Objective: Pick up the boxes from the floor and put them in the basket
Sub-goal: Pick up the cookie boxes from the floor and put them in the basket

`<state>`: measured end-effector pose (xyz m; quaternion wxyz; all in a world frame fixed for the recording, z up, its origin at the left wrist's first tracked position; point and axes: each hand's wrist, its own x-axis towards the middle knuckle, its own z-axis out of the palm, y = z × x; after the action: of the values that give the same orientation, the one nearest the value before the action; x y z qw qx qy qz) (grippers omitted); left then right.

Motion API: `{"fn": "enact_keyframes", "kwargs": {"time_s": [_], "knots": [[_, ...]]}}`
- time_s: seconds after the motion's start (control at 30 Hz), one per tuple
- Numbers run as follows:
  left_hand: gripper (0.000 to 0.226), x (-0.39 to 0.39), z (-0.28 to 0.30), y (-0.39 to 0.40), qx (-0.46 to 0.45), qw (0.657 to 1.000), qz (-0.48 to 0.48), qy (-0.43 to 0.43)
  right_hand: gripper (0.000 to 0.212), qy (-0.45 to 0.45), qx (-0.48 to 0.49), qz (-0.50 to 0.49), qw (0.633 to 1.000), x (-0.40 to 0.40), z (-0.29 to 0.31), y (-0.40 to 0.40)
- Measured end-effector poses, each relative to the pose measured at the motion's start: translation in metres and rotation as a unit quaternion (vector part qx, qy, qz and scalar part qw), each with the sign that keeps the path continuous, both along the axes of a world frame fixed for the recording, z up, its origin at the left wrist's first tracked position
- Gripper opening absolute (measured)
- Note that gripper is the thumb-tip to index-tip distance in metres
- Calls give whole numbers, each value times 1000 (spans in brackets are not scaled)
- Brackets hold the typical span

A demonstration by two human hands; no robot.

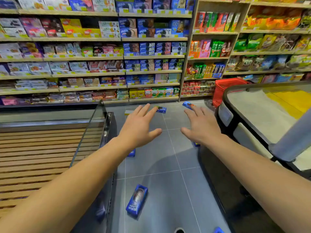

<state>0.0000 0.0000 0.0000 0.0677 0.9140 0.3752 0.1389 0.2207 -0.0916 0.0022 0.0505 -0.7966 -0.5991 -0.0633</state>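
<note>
Left hand (pixel 139 126) and right hand (pixel 202 126) spread wide, each grip empty; nearest blue box (pixel 137 200) lies flat on the floor (pixel 168 158), long axis pointing away.

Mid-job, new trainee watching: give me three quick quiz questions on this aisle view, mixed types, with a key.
1. True or false: the left hand is gripping a box.
2. Where is the red basket? A) on the floor at the far end of the aisle, beside the right-hand freezer; B) in the right hand; C) on the wooden slats.
3. Fill in: the nearest box on the floor is mainly ____ in colour.

Key: 1 false, both hands are open and empty; 2 A; 3 blue.
</note>
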Motion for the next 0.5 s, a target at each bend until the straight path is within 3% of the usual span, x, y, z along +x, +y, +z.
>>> {"fn": "enact_keyframes", "kwargs": {"time_s": [0.23,0.5], "knots": [[83,50,-51,59,-32,997,0,65,74,4,-49,17,999,35,-57,54],[83,181,-77,169,-88,992,-5,94,73,28,-80,-29,996,161,-107,151]]}}
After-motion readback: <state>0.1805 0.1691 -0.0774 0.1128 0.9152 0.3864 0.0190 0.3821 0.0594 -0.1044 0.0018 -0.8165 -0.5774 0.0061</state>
